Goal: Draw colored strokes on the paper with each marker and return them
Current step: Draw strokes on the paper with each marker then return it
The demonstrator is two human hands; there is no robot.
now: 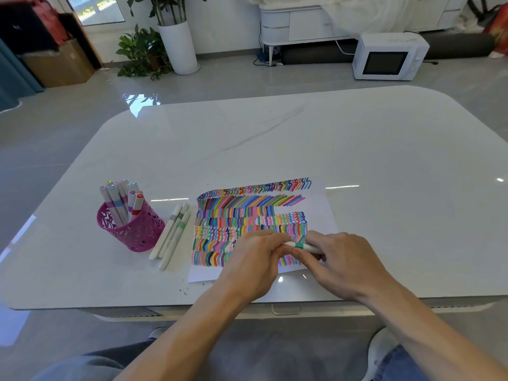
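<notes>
A white sheet of paper (321,213) covered with rows of coloured strokes lies on the table in front of me. Both hands hold one white marker with a green band (302,246) just above the paper's lower right part. My left hand (255,259) pinches its left end, and my right hand (341,259) grips its barrel. A pink mesh holder (137,229) at the left stands with several markers (121,199) in it. Three more white markers (173,235) lie side by side on the table between the holder and the paper.
The white glossy table (275,138) has small blue ink specks (184,291) near its front edge, left of my left forearm. Beyond the table, a white microwave (390,56) and potted plants (154,48) stand on the floor.
</notes>
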